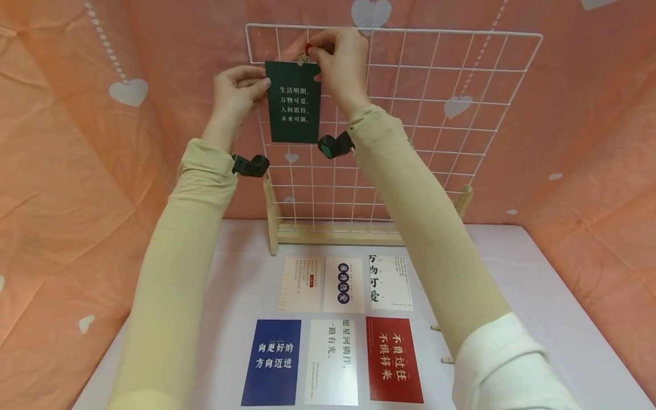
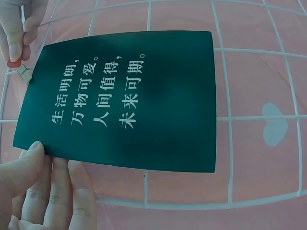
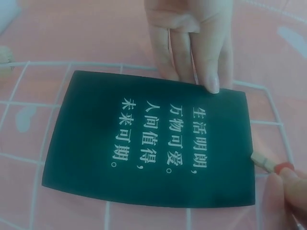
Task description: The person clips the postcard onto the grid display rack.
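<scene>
A dark green card (image 1: 294, 122) with white Chinese characters is up against the upper left of the white wire grid (image 1: 410, 67). My left hand (image 1: 237, 94) pinches the card's left edge, thumb in front and fingers behind, as the left wrist view shows. With thumb and forefinger, my right hand (image 1: 344, 62) pinches a small wooden clothespin (image 3: 263, 162) with a red end. The clothespin's tip is at the card's top edge. Whether it also grips a grid wire cannot be made out.
Wooden feet (image 1: 271, 222) support the grid on a white table (image 1: 230, 285). Two rows of cards lie in front, among them a blue card (image 1: 271, 384) and a red card (image 1: 394, 390). More clothespins (image 1: 447, 360) lie partly behind my right arm. Pink heart-patterned cloth (image 1: 66, 171) surrounds the table.
</scene>
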`<state>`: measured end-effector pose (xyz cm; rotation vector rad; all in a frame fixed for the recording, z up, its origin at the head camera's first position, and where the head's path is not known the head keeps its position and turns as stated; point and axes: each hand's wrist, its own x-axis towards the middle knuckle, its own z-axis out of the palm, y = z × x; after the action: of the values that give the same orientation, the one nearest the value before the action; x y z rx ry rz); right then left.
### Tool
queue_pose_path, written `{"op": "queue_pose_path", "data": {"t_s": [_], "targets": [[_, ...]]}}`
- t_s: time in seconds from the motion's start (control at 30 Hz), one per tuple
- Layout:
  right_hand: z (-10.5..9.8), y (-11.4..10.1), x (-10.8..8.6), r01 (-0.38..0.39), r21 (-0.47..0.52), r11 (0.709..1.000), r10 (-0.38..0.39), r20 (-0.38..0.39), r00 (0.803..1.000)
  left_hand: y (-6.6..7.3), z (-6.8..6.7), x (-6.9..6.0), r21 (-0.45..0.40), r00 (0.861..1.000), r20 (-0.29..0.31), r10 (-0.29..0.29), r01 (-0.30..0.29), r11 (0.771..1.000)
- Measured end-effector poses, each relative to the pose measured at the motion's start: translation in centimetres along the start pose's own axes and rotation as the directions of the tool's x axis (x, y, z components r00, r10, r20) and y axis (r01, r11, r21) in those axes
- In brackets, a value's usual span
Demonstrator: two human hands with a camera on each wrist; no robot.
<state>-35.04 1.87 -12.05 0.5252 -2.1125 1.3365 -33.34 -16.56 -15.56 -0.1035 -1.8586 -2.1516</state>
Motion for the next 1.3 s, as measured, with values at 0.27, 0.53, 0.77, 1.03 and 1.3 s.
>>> {"op": "queue_pose_path", "data": {"t_s": [0.27,0.53,0.77,1.03,1.3], "targets": [[0.20,-0.22,0.01,0.017,-0.028,0.999,-0.017,0.022,1.000,0.06,-0.17,-0.07,-0.008,1.000,-0.005,-0.020,0.020,1.000],[0.54,-0.65,0.04,0.003,-0.039,0.999,-0.001,0.041,0.999,0.13,-0.30,0.13,0.015,0.999,0.001,-0.041,0.041,0.999],[0.72,-0.47,0.01,0.017,-0.041,0.999,-0.016,0.036,0.999,0.10,-0.29,0.06,0.007,0.999,-0.011,-0.053,0.054,0.999],[0.60,-0.43,0.20,0.010,-0.042,0.999,-0.009,0.038,0.999,0.19,-0.29,0.07,-0.016,0.998,-0.013,-0.063,0.063,0.998],[0.12,-0.70,0.34,0.016,-0.041,0.999,-0.014,0.054,0.998,0.28,-0.04,0.21,-0.015,0.999,-0.017,-0.038,0.038,0.999]]}}
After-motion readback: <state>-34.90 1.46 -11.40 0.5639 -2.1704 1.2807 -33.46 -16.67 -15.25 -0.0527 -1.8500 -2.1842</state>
